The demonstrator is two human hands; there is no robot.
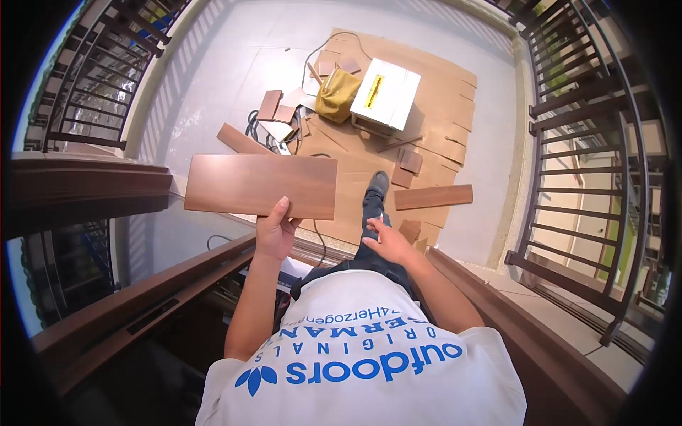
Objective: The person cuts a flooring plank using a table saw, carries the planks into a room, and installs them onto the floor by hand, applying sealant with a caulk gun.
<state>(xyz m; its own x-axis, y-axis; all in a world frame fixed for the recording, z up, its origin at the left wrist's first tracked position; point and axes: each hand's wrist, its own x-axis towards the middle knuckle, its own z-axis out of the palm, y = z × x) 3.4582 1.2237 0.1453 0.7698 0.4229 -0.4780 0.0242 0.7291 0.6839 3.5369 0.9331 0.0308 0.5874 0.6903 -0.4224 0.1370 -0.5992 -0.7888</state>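
My left hand (274,231) grips a brown wood-look floorboard (259,186) by its near edge, thumb on top and fingers underneath. The board is held level in front of me, left of centre. My right hand (389,241) is over my right thigh, fingers partly spread; I make out nothing held in it. My right foot, in a dark shoe (379,186), is on a cardboard sheet (341,167). Beyond it stands a white-topped table saw (387,96) with a yellow strip, a mustard-coloured bag (337,96) against its left side.
Board offcuts (270,105) and black cable lie left of the bag. A long board strip (433,197) and small pieces (408,162) lie on the right. A brown door frame (465,298) flanks me; dark railings (582,170) edge the balcony.
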